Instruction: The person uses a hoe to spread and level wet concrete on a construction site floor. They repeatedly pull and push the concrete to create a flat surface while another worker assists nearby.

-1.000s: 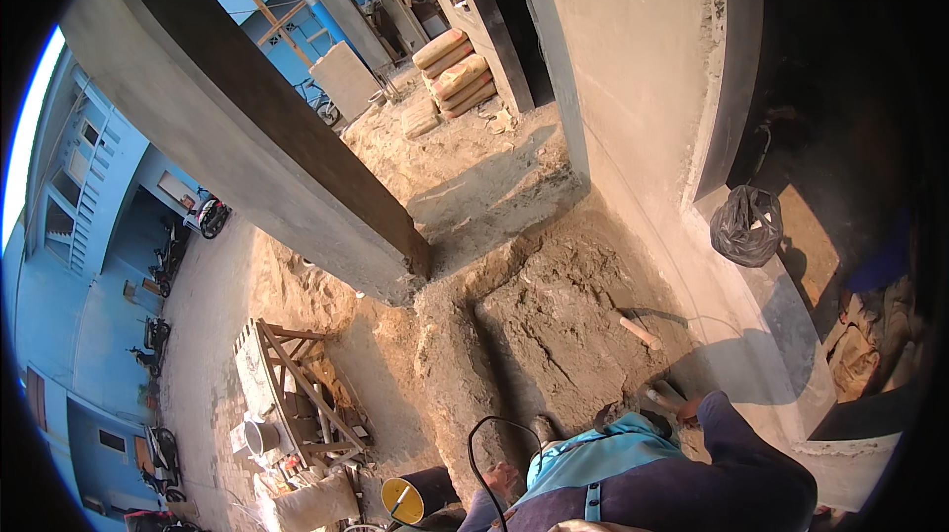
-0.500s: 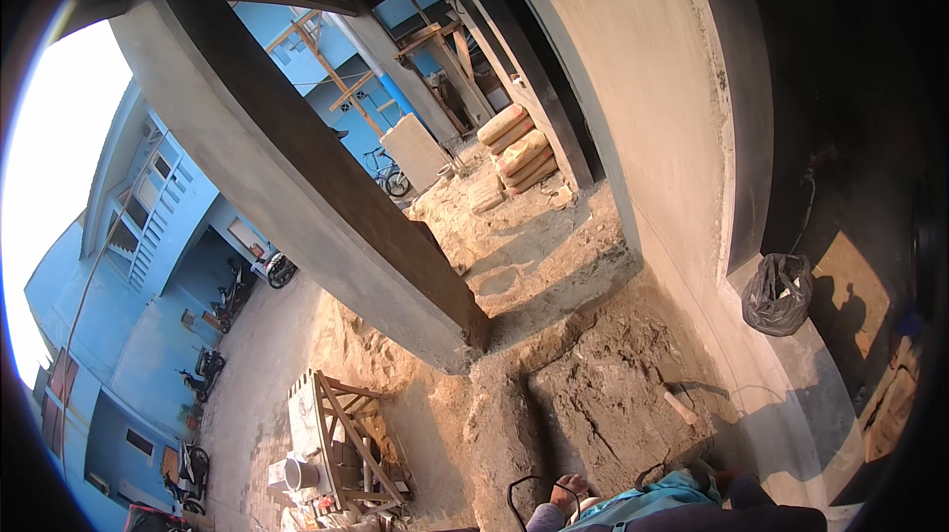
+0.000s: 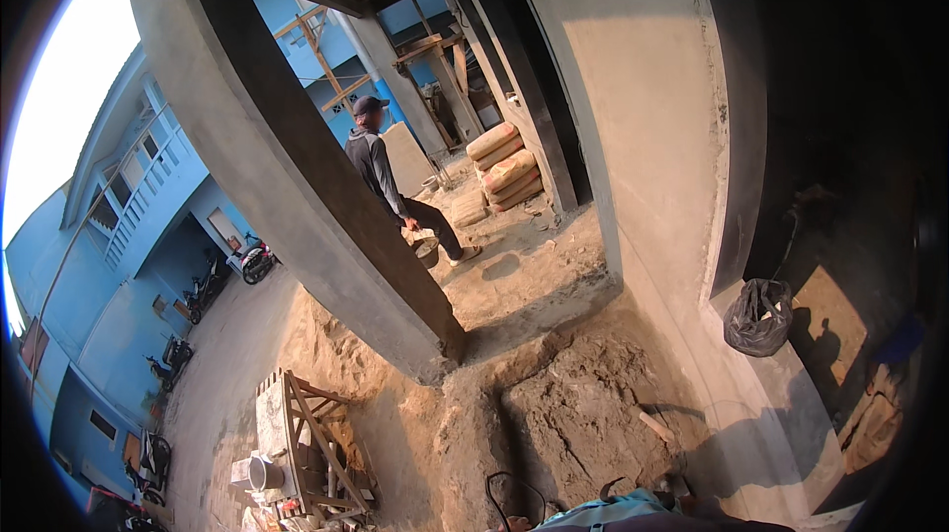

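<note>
At the lower edge, only a sliver of my left hand [image 3: 516, 524] shows, beside a thin black wire loop [image 3: 514, 485]; its fingers are cut off by the frame. What seems to be my right hand [image 3: 678, 488] is a dim shape in shadow beside my turquoise clothing [image 3: 613, 510], its fingers too dark to read. In front of me lies a mound of wet grey-brown mortar or mud [image 3: 578, 413]. A short wooden handle [image 3: 655, 425] rests on its right side, apart from both hands.
A person in a cap [image 3: 374, 161] walks beyond the concrete pillar [image 3: 297, 176], carrying a bucket [image 3: 426, 251]. Stacked sacks [image 3: 509, 171] stand by the wall [image 3: 643, 117]. A wooden trestle [image 3: 321, 448] with a pail [image 3: 264, 473] is at left; a black plastic bag [image 3: 759, 319] hangs right.
A person with a bucket has come out from behind the pillar. The whole view has shifted slightly, and my left hand has dropped mostly out of the lower edge.
</note>
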Action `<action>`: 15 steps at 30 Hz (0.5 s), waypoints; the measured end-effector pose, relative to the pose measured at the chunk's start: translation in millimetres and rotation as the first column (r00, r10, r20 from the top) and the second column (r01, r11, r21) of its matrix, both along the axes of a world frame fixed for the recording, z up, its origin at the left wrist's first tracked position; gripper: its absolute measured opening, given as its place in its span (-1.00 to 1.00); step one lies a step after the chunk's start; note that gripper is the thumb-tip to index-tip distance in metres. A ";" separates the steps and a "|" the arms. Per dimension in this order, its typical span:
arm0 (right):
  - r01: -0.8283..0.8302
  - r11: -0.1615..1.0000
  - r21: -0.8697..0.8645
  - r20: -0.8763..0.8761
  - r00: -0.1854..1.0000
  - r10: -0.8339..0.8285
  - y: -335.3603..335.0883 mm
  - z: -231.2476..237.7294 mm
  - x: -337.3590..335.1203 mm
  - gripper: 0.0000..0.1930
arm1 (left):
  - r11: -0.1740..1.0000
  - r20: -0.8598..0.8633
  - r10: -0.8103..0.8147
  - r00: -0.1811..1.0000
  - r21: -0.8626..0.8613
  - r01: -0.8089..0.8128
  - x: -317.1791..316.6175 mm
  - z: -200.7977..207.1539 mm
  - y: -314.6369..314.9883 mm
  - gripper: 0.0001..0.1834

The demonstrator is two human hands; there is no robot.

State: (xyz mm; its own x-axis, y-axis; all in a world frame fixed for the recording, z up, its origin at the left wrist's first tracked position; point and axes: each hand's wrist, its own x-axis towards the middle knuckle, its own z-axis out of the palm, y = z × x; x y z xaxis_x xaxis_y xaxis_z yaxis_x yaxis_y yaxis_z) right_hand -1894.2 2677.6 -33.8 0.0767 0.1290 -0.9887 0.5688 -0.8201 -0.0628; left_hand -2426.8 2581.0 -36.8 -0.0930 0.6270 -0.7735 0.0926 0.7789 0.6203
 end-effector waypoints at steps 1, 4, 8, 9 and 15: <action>0.000 1.000 0.001 0.007 1.000 0.000 -2.4 -1.3 -2.4 -0.55 | 1.000 -0.003 0.004 1.000 -0.011 -0.004 -1.6 1.3 0.3 -0.54; 0.031 0.999 0.006 0.057 0.998 -0.032 -11.2 -9.0 0.1 -0.55 | 1.000 -0.002 -0.020 1.000 -0.022 0.020 0.5 6.3 11.7 -0.56; -0.124 0.982 0.141 0.211 0.973 0.092 -8.9 8.1 -15.2 -0.50 | 0.998 -0.035 0.000 0.999 -0.064 -0.002 -5.2 17.0 15.9 -0.58; -0.195 0.962 0.194 0.266 0.954 0.140 -10.3 15.0 -12.0 -0.47 | 0.998 -0.041 0.002 0.999 -0.068 -0.004 -2.9 19.5 18.4 -0.58; -0.160 0.761 0.629 0.607 0.713 -0.352 -36.8 -13.4 46.1 -0.39 | 0.998 0.201 0.043 0.979 0.040 -0.052 49.0 31.2 52.9 -0.62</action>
State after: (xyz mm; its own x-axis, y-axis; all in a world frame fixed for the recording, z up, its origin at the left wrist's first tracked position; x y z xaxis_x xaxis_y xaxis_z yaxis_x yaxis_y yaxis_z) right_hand -1848.1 2640.7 -47.2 0.7092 0.6102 -0.3533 0.5794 -0.7898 -0.2010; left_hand -2377.8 2633.9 -5.6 0.0303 0.6598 -0.7508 -0.0731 0.7506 0.6567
